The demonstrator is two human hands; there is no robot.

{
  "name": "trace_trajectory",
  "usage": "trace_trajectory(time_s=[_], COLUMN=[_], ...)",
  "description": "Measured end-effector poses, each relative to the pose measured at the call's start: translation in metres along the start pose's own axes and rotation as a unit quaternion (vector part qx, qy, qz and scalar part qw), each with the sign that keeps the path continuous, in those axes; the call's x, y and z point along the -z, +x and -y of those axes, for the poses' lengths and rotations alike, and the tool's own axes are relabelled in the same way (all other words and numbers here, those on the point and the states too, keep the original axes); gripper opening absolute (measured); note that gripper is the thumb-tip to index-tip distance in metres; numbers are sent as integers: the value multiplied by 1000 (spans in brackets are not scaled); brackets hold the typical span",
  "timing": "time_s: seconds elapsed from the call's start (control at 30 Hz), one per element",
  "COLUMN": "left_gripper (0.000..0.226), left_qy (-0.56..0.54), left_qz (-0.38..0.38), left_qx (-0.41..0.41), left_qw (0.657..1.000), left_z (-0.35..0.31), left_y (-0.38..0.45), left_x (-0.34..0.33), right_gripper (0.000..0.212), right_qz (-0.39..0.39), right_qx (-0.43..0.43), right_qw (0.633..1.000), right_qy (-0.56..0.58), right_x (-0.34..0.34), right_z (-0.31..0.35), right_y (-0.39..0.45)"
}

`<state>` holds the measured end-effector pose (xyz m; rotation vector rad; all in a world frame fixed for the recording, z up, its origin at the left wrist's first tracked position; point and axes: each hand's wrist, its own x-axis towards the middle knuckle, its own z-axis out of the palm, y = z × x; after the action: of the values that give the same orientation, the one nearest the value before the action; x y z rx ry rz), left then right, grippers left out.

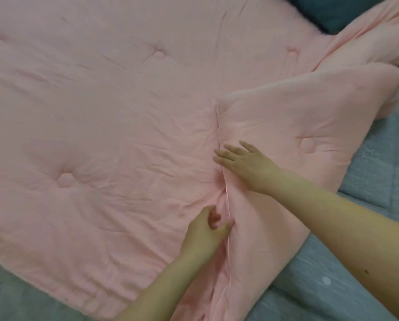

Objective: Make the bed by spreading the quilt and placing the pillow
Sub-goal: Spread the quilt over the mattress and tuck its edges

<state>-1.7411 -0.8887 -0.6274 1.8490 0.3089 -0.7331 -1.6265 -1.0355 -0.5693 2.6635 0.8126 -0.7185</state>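
quilt half spread, one flap folded over

the pink quilt [101, 117] lies across most of the bed, flat to the left of both hands, with tufted dimples and light creases. just right of the hands a flap of the quilt [286, 126] is folded back on top of it, its piped edge running between the two hands. the right hand [245, 164] rests flat on this flap, fingers spread apart and pointing left, gripping nothing. the left hand [207, 230], nearer the person than the right, sits at the piped edge with fingers loosely curled and thumb apart; whether it pinches the cloth i cannot tell. beyond the right hand the quilt bunches up toward a dark teal pillow [333, 12]. a grey-blue sheet [367, 228] shows under the right forearm.
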Motion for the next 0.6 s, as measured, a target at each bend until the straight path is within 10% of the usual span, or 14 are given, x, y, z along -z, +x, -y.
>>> trace_trajectory(time_s=[0.23,0.6], left_gripper=[44,35], left_qy=[-22,97], left_qz=[53,-43], left_qx=[20,-157], left_qw=[998,982], left_z=[-9,-9], left_y=[-7,-28], left_x=[-23,-30], right_gripper=[51,13], right_qz=[83,-154], right_qx=[61,23], right_qw=[991,967], right_qy=[-85,-202], right_x=[-4,-2], right_z=[-8,-31], right_y=[26,-67])
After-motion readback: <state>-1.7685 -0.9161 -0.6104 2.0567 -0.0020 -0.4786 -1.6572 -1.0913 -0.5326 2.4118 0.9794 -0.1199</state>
